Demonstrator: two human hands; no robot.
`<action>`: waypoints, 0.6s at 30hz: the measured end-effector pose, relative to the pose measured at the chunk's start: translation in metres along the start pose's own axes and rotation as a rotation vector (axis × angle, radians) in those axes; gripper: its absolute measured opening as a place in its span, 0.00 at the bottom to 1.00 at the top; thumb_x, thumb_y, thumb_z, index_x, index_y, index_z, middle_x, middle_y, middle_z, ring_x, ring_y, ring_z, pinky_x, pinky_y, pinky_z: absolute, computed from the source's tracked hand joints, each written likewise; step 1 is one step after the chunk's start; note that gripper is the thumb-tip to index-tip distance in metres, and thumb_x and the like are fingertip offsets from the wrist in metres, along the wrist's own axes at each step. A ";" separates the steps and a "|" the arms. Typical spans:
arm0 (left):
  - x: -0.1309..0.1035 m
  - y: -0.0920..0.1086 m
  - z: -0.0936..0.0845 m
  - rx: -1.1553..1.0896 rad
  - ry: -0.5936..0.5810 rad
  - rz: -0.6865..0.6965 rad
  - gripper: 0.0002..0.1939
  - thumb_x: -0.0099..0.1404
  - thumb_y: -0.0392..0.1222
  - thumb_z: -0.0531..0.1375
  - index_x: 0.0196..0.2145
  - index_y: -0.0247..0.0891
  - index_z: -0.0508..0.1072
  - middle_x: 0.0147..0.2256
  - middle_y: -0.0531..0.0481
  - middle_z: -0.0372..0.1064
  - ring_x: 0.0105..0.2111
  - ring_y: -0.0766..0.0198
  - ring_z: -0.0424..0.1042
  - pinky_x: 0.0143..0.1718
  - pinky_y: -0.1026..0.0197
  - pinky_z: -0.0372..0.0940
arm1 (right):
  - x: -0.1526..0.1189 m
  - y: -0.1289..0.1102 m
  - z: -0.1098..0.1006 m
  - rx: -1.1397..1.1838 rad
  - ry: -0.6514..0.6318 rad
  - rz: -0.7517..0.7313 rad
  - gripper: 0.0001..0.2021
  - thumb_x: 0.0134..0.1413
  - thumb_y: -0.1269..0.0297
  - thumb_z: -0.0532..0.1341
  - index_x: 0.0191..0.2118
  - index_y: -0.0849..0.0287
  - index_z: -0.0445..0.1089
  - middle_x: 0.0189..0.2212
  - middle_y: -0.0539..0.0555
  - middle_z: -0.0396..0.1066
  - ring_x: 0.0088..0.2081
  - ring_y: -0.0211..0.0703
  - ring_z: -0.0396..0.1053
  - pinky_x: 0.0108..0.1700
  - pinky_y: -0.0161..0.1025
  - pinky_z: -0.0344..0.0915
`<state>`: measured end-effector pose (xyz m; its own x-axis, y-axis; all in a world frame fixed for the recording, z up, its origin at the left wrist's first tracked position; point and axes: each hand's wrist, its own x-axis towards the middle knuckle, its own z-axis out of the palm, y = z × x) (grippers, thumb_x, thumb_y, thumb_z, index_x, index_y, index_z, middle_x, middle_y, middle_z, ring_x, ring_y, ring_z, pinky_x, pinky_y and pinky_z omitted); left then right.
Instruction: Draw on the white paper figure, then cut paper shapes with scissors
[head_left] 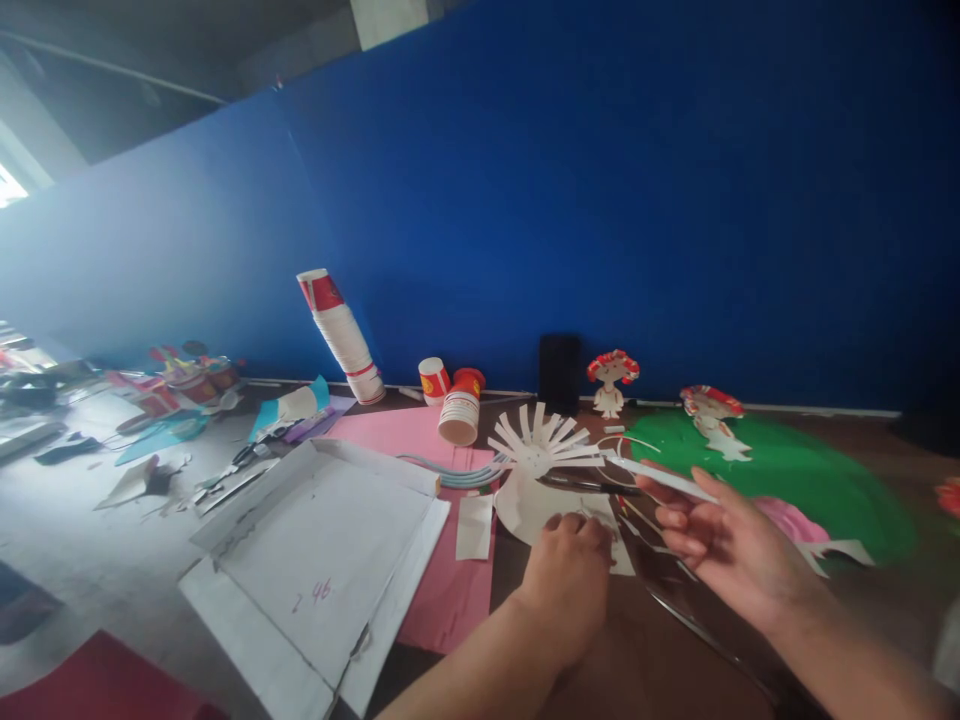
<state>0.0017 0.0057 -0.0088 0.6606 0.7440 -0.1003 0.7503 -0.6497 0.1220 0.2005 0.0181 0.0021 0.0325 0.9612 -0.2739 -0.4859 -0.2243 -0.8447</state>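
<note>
Head view: white strip [681, 484], slim, nearly straight.

Light from far left hazes the blue partition [525, 200] and glares off the tabletop [82, 530]. Rightward it dims; edges blur.

The left hand [568, 575] is knuckles-up, fingers curled under — the right hand [712, 540], palm half upturned, pinches.
</note>
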 end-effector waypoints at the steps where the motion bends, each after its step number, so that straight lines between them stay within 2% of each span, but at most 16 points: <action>1: 0.000 0.000 0.000 0.000 -0.005 0.002 0.14 0.72 0.37 0.55 0.49 0.32 0.78 0.54 0.41 0.73 0.53 0.50 0.70 0.54 0.51 0.68 | -0.001 0.000 0.002 0.012 0.007 0.005 0.15 0.56 0.50 0.68 0.42 0.54 0.81 0.35 0.61 0.81 0.22 0.37 0.57 0.15 0.33 0.56; 4: 0.000 0.000 0.000 0.004 -0.013 0.003 0.13 0.72 0.37 0.55 0.46 0.34 0.79 0.54 0.41 0.73 0.53 0.50 0.70 0.54 0.52 0.67 | -0.002 0.000 0.005 0.039 0.017 0.027 0.14 0.54 0.51 0.70 0.41 0.55 0.81 0.34 0.59 0.80 0.23 0.37 0.57 0.16 0.31 0.57; 7: -0.001 -0.001 0.001 0.003 0.013 0.011 0.12 0.72 0.37 0.55 0.45 0.34 0.79 0.54 0.40 0.73 0.54 0.50 0.69 0.55 0.52 0.67 | -0.002 0.002 0.007 0.013 -0.002 0.029 0.13 0.52 0.52 0.72 0.37 0.55 0.81 0.26 0.52 0.70 0.22 0.34 0.54 0.16 0.30 0.56; 9: 0.000 -0.002 0.001 -0.010 0.022 0.006 0.13 0.72 0.37 0.55 0.46 0.34 0.78 0.54 0.40 0.73 0.53 0.51 0.70 0.54 0.52 0.68 | -0.001 0.003 0.009 -0.055 -0.042 -0.002 0.14 0.51 0.50 0.73 0.36 0.55 0.81 0.25 0.48 0.65 0.21 0.34 0.52 0.17 0.31 0.55; 11: 0.000 -0.001 0.001 -0.019 -0.003 -0.001 0.13 0.71 0.38 0.56 0.47 0.34 0.78 0.53 0.40 0.73 0.52 0.51 0.70 0.54 0.53 0.68 | -0.002 0.002 0.017 -0.155 -0.110 -0.034 0.17 0.51 0.47 0.73 0.37 0.55 0.81 0.25 0.47 0.63 0.22 0.33 0.52 0.18 0.30 0.54; 14: 0.002 0.000 -0.001 -0.002 -0.044 -0.020 0.16 0.72 0.39 0.56 0.51 0.32 0.78 0.53 0.38 0.74 0.52 0.50 0.71 0.55 0.51 0.68 | -0.005 -0.004 0.045 -0.319 -0.236 -0.038 0.18 0.50 0.46 0.74 0.39 0.56 0.82 0.26 0.48 0.68 0.23 0.33 0.57 0.20 0.30 0.54; 16: 0.002 0.000 -0.001 0.004 -0.024 -0.021 0.18 0.73 0.39 0.55 0.55 0.31 0.76 0.55 0.37 0.73 0.54 0.49 0.70 0.58 0.50 0.68 | -0.007 -0.011 0.074 -0.372 -0.289 -0.052 0.18 0.51 0.47 0.74 0.38 0.57 0.82 0.29 0.50 0.73 0.23 0.32 0.59 0.20 0.30 0.53; 18: 0.001 0.000 0.000 -0.010 0.008 -0.011 0.18 0.73 0.39 0.55 0.55 0.31 0.76 0.56 0.38 0.73 0.55 0.50 0.70 0.59 0.50 0.67 | -0.007 -0.018 0.105 -0.398 -0.348 -0.061 0.17 0.55 0.49 0.72 0.42 0.57 0.83 0.32 0.53 0.78 0.23 0.31 0.62 0.21 0.30 0.56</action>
<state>0.0024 0.0058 -0.0092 0.6522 0.7522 -0.0937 0.7570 -0.6401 0.1309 0.1170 0.0323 0.0675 -0.2740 0.9558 -0.1068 -0.1212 -0.1445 -0.9820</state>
